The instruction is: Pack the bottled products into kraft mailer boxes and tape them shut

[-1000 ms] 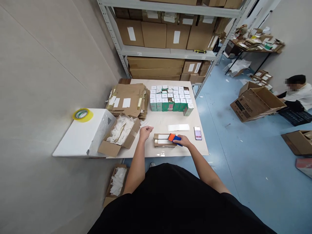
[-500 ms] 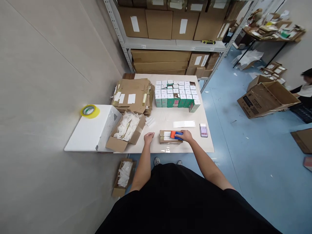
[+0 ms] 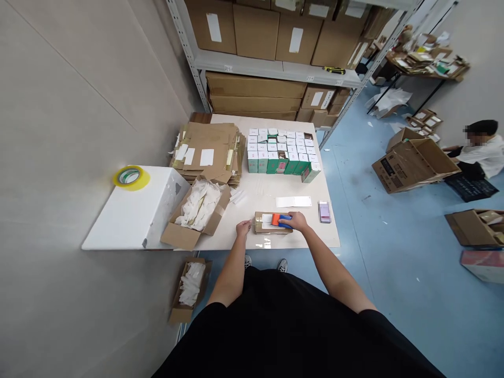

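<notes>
A small brown cardboard box (image 3: 273, 230) with a white label lies near the front edge of the table. My right hand (image 3: 298, 221) is closed round a blue-and-orange hand tool (image 3: 281, 220), whose orange end rests over the label; its exact kind does not show. My left hand (image 3: 243, 228) is pinched shut just off the box's left end. What its fingertips hold, if anything, is too small to make out. Behind the box lies a white strip of paper (image 3: 293, 201). To its right is a small purple packet (image 3: 324, 212).
Rows of green-and-white cartons (image 3: 281, 152) stand at the table's back. Flattened cardboard (image 3: 207, 142) is stacked left of them, behind an open box of white paper (image 3: 200, 205). A yellow tape roll (image 3: 137, 181) lies on a white block (image 3: 122, 220). A seated person (image 3: 486, 149) is far right.
My left hand has come slightly right, closer to the box's left end. The tool in my right hand stays over the label. The whole view has shifted a little.
</notes>
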A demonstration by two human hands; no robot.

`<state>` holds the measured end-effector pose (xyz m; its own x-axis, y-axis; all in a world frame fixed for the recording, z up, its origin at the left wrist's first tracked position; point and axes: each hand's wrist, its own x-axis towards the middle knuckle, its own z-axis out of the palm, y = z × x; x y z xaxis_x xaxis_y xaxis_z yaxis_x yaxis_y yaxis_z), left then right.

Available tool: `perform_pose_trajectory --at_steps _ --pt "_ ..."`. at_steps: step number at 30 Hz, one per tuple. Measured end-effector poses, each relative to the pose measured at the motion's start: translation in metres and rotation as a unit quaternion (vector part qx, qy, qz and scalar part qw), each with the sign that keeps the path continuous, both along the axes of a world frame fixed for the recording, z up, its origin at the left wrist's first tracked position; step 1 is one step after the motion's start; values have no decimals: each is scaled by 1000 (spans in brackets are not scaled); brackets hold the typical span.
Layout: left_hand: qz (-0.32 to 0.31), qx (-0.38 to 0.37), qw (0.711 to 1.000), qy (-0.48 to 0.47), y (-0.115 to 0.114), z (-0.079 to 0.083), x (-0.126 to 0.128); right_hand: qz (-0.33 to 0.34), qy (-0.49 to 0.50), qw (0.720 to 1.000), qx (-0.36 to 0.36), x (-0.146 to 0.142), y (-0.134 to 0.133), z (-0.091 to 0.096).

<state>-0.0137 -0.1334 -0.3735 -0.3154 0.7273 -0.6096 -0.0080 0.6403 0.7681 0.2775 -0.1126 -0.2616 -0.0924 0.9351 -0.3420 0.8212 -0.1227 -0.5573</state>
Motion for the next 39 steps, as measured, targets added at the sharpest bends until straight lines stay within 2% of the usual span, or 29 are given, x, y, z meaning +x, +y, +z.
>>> perform_pose_trajectory --at_steps 9,15,19,22,24,26,29,31,34,39 --pt "-1 -49 998 -35 -5 -14 19 8 -11 1000 -11 -1 1 -3" --pt "-14 -82 997 8 -8 -21 26 23 -38 999 -24 -1 4 -4" --pt "-36 -102 992 71 -14 -18 17 23 -48 998 -33 -2 5 0" --pt "-52 -81 988 123 -18 -8 2 29 -56 997 -39 -3 4 2" --pt "-95 -30 983 156 -16 2 -7 30 -64 997 -35 -4 3 2" --pt "-193 41 964 180 -8 13 -12 32 -71 997 -25 -5 2 2" --pt "-374 111 897 210 8 28 -9 46 -81 995 -19 -7 2 4" --pt "-447 108 856 237 18 35 -1 57 -84 994 -26 -7 3 6" --pt "-479 74 829 279 25 39 10 78 -87 992 -42 -7 6 13" --pt "-483 41 818 308 26 38 14 104 -104 988 -51 -5 14 22"
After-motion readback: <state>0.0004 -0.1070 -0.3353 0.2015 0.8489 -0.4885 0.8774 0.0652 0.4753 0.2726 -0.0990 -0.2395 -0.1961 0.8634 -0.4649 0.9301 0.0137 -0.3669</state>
